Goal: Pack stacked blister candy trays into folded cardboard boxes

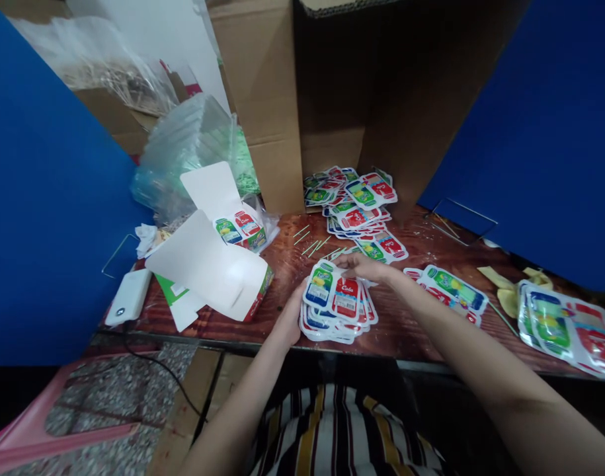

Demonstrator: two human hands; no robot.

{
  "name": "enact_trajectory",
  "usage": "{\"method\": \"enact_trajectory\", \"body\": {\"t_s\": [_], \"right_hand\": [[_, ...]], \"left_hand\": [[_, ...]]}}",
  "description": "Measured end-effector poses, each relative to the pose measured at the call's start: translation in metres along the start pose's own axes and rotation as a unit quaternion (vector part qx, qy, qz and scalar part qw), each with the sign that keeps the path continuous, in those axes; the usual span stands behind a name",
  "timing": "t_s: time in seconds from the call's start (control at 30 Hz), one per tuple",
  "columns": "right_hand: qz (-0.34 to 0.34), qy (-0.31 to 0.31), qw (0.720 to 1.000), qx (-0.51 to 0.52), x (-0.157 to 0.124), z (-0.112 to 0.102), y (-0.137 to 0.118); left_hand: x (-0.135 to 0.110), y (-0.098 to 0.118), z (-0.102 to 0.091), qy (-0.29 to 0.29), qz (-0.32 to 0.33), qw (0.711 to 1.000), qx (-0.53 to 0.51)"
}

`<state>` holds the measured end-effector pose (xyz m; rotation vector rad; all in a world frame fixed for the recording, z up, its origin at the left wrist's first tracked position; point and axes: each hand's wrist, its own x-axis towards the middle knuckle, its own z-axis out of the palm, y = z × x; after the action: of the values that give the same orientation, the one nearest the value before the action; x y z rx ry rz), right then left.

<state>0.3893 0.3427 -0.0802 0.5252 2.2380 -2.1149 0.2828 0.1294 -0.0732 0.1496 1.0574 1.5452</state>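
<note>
A stack of candy packets with green-and-red lemon and cola jar prints lies near the table's front edge. My left hand is closed against the stack's left side, its fingertips hidden. At the back edge of the top packet, my right hand is closed with bent fingers on the rim. Just behind lies a loose pile of the same packets, spilling from a cardboard box. To the left, an open white carton stands with its flaps raised, and another open carton with packets showing is behind it.
Thin green sticks are scattered on the wooden table. More packets lie at the right, near yellowish scraps. A white power bank with a cable sits at the left edge. Blue panels flank both sides.
</note>
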Motion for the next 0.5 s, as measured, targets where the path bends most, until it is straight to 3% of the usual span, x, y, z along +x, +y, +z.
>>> {"method": "enact_trajectory", "body": {"t_s": [0.1, 0.2, 0.3, 0.43, 0.5], "right_hand": [[-0.016, 0.048, 0.999, -0.010, -0.005, -0.007, 0.002], [-0.037, 0.101, 0.994, -0.018, -0.009, -0.006, 0.006], [-0.058, 0.154, 0.986, -0.010, -0.010, 0.000, 0.011], [-0.083, 0.213, 0.973, 0.034, -0.011, 0.005, 0.015], [-0.097, 0.241, 0.963, 0.064, -0.015, 0.006, 0.013]], "left_hand": [[0.000, -0.003, -0.005, 0.118, 0.058, 0.986, 0.100], [-0.006, -0.006, -0.009, 0.221, 0.142, 0.940, 0.220], [-0.018, -0.009, -0.008, 0.235, 0.228, 0.877, 0.352], [-0.033, -0.017, -0.001, 0.200, 0.337, 0.730, 0.560], [-0.035, -0.021, 0.002, 0.184, 0.365, 0.685, 0.603]]}}
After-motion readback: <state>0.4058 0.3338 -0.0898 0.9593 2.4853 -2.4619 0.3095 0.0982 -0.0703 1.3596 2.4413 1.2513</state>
